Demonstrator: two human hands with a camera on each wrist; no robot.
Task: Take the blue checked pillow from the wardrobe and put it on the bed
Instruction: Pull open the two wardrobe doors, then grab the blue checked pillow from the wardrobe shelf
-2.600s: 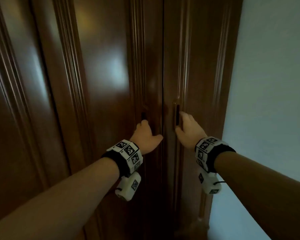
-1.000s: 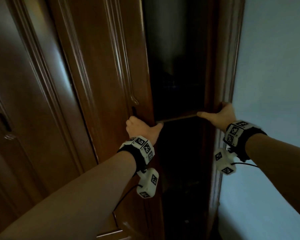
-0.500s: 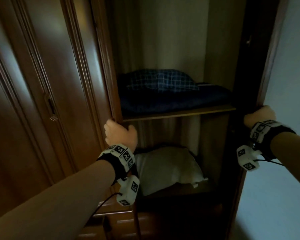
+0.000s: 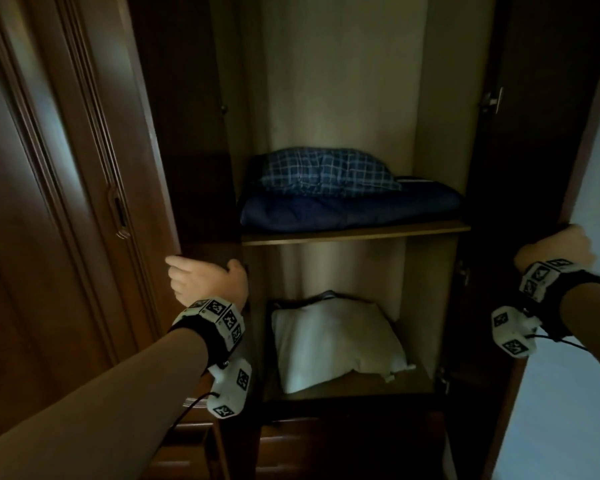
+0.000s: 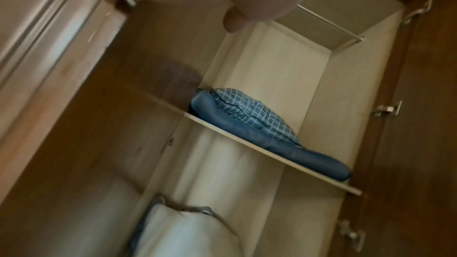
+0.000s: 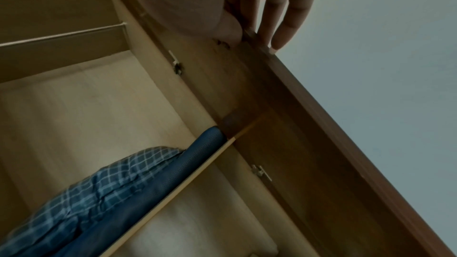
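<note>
The wardrobe stands open in the head view. The blue checked pillow (image 4: 326, 173) lies on a plain dark blue cushion (image 4: 350, 211) on the upper shelf (image 4: 355, 234); the pillow (image 5: 257, 116) (image 6: 81, 194) shows in both wrist views too. My left hand (image 4: 205, 277) is below and left of the pillow, its fingers hooked over the edge of the left door (image 4: 194, 133), thumb apart. My right hand (image 4: 555, 245) grips the edge of the right door (image 6: 284, 77), fingers outside, thumb inside. Neither hand touches the pillow.
A white pillow (image 4: 333, 344) lies on the lower shelf, with wooden drawers (image 4: 343, 445) beneath it. More closed wardrobe doors (image 4: 49, 237) run off to the left. A pale wall (image 4: 589, 306) is close behind the right door. A hanging rail (image 5: 329, 22) crosses the top.
Both doors have swung from shut to wide open, uncovering the shelves and pillows. My hands have moved apart with the doors, and the view has drawn closer to the shelves.
</note>
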